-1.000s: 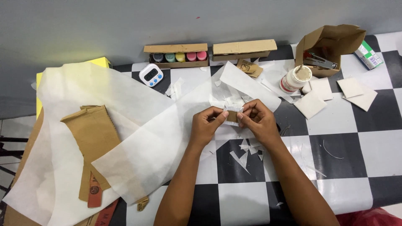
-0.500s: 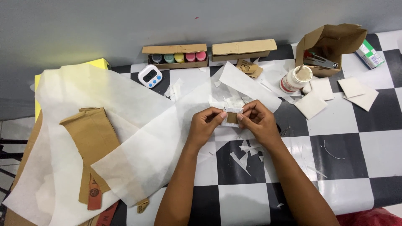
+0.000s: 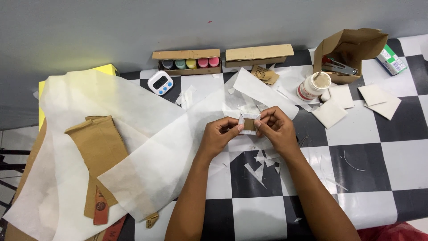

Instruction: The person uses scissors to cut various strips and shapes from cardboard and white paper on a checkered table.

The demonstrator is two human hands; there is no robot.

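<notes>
Between both hands, above the black-and-white checkered table [image 3: 370,147], is a small brown cardboard square wrapped in white tissue paper [image 3: 248,124]. My left hand [image 3: 219,135] pinches its left edge. My right hand [image 3: 276,127] pinches its right edge with thumb and fingers. Small white paper scraps [image 3: 261,161] lie just below the hands. A long sheet of thin white paper [image 3: 165,151] runs under my left forearm.
Brown cardboard pieces [image 3: 100,147] lie under white paper at left. Along the wall stand a box of coloured paint pots [image 3: 189,63], a shut cardboard box [image 3: 258,53] and a white timer [image 3: 160,82]. At right are a glue jar [image 3: 314,85], an open carton [image 3: 350,51] and white squares [image 3: 330,111].
The wrapped square has been turned slightly in my fingers, so the brown face shows more; both hands have stayed in nearly the same place.
</notes>
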